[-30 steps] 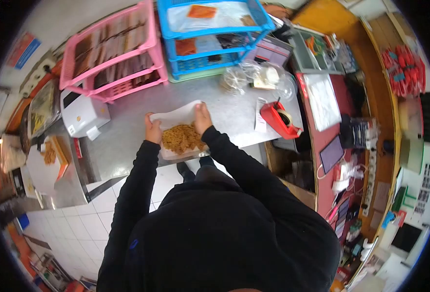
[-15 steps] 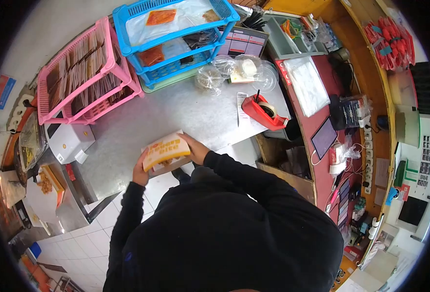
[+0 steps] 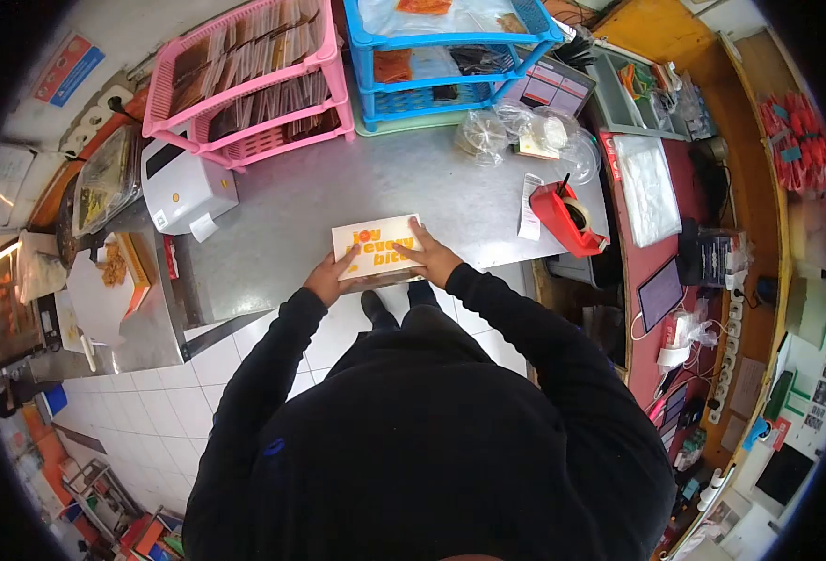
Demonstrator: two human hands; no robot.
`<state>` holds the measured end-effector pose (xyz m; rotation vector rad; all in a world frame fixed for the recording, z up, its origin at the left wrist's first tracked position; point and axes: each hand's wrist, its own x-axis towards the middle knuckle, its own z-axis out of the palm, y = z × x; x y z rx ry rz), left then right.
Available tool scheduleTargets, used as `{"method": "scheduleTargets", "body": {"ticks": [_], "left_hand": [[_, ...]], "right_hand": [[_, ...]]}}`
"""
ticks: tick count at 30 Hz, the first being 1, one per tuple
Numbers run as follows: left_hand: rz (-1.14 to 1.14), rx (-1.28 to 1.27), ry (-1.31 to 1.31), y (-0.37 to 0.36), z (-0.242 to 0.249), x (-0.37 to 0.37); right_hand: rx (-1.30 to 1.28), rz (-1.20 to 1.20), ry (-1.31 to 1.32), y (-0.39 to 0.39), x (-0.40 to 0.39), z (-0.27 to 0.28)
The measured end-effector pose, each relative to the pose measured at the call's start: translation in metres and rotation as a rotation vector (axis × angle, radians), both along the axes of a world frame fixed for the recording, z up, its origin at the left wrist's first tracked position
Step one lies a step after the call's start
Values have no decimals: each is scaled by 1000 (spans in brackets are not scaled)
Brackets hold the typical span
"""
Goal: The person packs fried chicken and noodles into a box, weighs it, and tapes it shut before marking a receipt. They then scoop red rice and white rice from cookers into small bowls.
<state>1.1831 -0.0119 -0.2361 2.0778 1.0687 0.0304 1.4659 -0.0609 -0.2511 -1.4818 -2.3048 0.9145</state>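
A white cardboard food box with orange and yellow lettering sits level at the front edge of the steel counter, its lid closed and facing up. My left hand grips its near left corner, thumb lying over the lid. On the right side, my right hand holds the box with fingers spread along the edge and thumb across the print. The fingers under and behind the box are hidden.
A white label printer stands left, below a pink rack of packets. Behind are a blue tiered rack and clear plastic containers. A red tape dispenser sits at right. Fried food lies on paper at far left.
The box, tilted in my hands before, now lies flatter with its lettered lid upward. Both thumbs have moved onto the lid. My view has shifted left.
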Motion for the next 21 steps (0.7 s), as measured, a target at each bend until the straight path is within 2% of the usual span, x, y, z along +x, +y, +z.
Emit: {"method": "scheduleTargets", "body": {"ticks": [1, 4, 7, 9, 10, 12, 13, 14, 15, 16, 17, 18, 19, 21], "left_hand": [[30, -131, -56, 0, 1, 0], [-155, 412, 237, -10, 36, 2], [-52, 437, 26, -22, 37, 22], [-171, 515, 197, -28, 19, 42], [-232, 558, 283, -29, 12, 52], [-231, 479, 332, -30, 32, 67], [-224, 469, 353, -30, 37, 72], [-209, 455, 376, -29, 38, 77], [-205, 466, 338, -27, 32, 82], [-200, 477, 304, -23, 23, 83], [-196, 489, 274, -21, 19, 89], [-213, 470, 308, -19, 20, 100], [-228, 449, 342, -16, 22, 114], [-259, 463, 362, -11, 19, 141]], "right_hand": [[127, 1, 4, -3, -2, -5], [59, -40, -89, -20, -10, 26], [143, -4, -91, -21, -11, 5], [284, -3, -106, -24, -4, -2], [225, -32, -25, -25, 12, 4], [111, -87, 139, -30, 57, 24], [348, -175, 40, -27, 98, 35], [461, -437, 36, -37, 141, 61], [542, -789, 82, -50, 199, 45], [559, -876, 186, -52, 246, 78], [591, -936, -181, -65, 281, 98], [398, -1028, -388, -75, 314, 84], [208, -1005, -417, -81, 336, 77], [-147, -973, -116, -80, 373, 29]]}}
